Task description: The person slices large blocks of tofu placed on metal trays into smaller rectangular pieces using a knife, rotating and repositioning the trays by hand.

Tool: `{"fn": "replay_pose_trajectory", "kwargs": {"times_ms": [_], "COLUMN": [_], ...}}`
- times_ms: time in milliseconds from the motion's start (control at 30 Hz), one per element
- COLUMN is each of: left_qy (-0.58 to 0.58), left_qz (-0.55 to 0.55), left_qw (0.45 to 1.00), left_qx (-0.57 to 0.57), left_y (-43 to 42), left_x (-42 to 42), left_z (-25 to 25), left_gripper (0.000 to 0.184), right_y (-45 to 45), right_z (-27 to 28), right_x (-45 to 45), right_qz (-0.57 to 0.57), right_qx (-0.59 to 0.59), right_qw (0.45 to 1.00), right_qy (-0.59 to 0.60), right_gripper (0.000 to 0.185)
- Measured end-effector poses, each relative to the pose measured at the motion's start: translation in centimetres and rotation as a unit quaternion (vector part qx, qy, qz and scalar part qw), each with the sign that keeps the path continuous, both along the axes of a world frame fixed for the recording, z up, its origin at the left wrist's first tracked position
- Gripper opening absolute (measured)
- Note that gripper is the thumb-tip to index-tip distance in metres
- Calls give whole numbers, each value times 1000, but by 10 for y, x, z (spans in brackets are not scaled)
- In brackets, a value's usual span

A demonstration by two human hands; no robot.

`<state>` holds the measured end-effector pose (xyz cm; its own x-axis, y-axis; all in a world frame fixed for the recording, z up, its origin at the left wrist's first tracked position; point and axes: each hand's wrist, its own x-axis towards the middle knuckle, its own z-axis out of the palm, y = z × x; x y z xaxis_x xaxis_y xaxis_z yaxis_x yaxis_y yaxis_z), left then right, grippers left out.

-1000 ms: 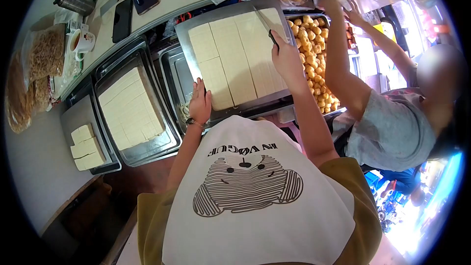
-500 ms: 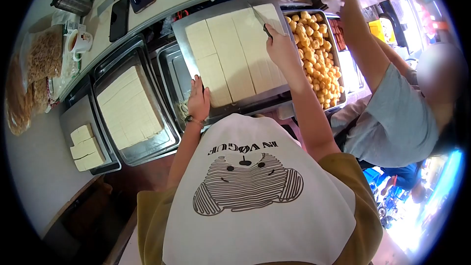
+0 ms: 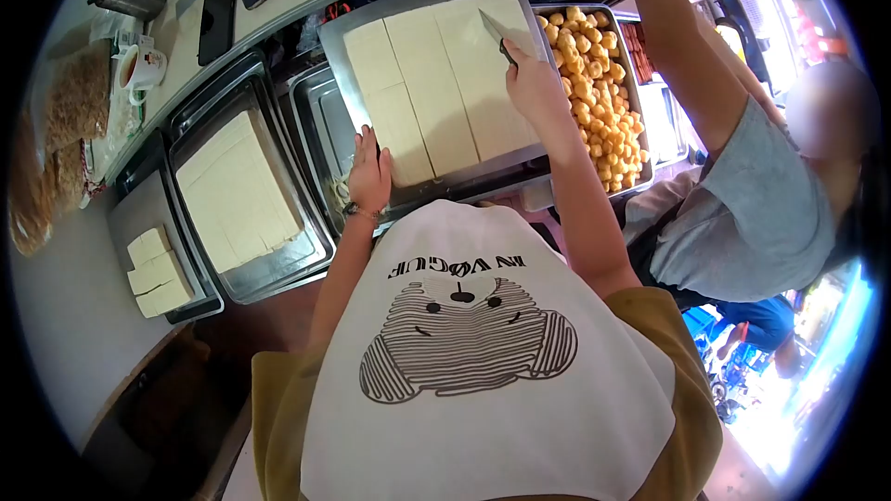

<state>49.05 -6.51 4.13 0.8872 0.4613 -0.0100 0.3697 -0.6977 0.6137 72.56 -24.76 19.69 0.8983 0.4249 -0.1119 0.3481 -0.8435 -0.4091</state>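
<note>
A large pale slab of what looks like tofu (image 3: 455,83) lies on a metal tray (image 3: 342,60), with long cuts through it and a crosswise cut at its left. My right hand (image 3: 536,93) is closed around the black handle of a knife (image 3: 492,28), whose blade points away from me over the right part of the slab. Whether the blade touches the surface, I cannot tell. Along the tray's near left edge rests my left hand (image 3: 369,176), fingers stretched out and holding nothing.
To the left, one tray (image 3: 243,292) bears a cut slab and another (image 3: 209,306) a few blocks. Golden fried balls (image 3: 594,83) fill a tray at right, where another person's arm (image 3: 682,65) reaches forward. Two phones (image 3: 218,23) and a cup (image 3: 144,67) stand on the counter.
The knife in my right hand has come slightly nearer to me over the slab. My left hand stays by the tray edge. The whole view has shifted a little.
</note>
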Motion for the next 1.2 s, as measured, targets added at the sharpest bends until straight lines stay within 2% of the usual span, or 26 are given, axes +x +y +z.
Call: {"fn": "replay_pose_trajectory", "kwargs": {"times_ms": [433, 533, 1200], "left_qy": [-30, -31, -35], "left_qz": [3, 4, 5], "left_qw": [999, 999, 999], "left_qx": [17, 15, 28], "left_y": [0, 1, 9], "left_x": [-1, -2, -8], "left_z": [-1, -2, -11], "left_gripper": [50, 50, 49], "right_y": [-22, -24, -50], "right_z": [-2, 10, 7], "right_x": [-19, -25, -70], "right_qz": [13, 20, 3], "right_qx": [27, 8, -39], "right_qw": [1000, 999, 999], "right_qy": [4, 36, 35], "right_gripper": [44, 44, 45]}}
